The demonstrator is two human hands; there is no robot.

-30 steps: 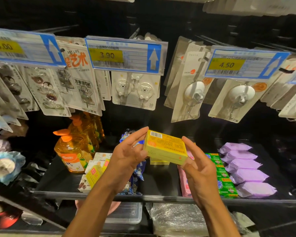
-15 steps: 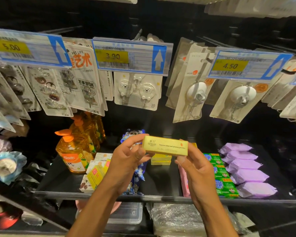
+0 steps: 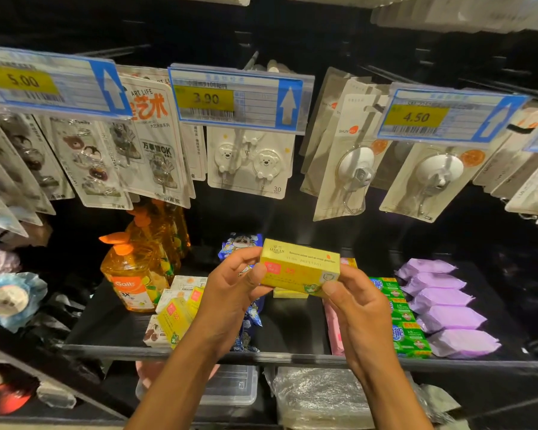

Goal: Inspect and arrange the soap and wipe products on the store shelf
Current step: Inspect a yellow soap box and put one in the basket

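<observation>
a: step in hand, by the look of things: checking the yellow soap box [image 3: 298,268]. held up in the air over the middle of the shelf [image 3: 199,352], just in front of the small stack of yellow boxes [image 3: 289,293].

b: best to keep it level and turn it slowly, reading each printed face in turn. worth checking the corners for dents before setting it down.

a: and after that?

b: probably back onto that stack, edges squared, label facing out. good to stay clear of the green soap packs [image 3: 401,324] and purple wipe packs [image 3: 444,318] on the right, and of the orange pump bottle [image 3: 131,280] on the left.

a: and the grip?

b: left hand [image 3: 230,293] pinching the left end, thumb on the front face, fingers [image 3: 243,256] curled behind. right hand [image 3: 364,315] pinching the lower right corner, thumb in front, other fingers bent round the end. neither clenched hard, neither spread flat. nothing else held.

a: any risk?

b: possibly slipping from so light a pinch while turning. better to shift one hand at a time.
</observation>
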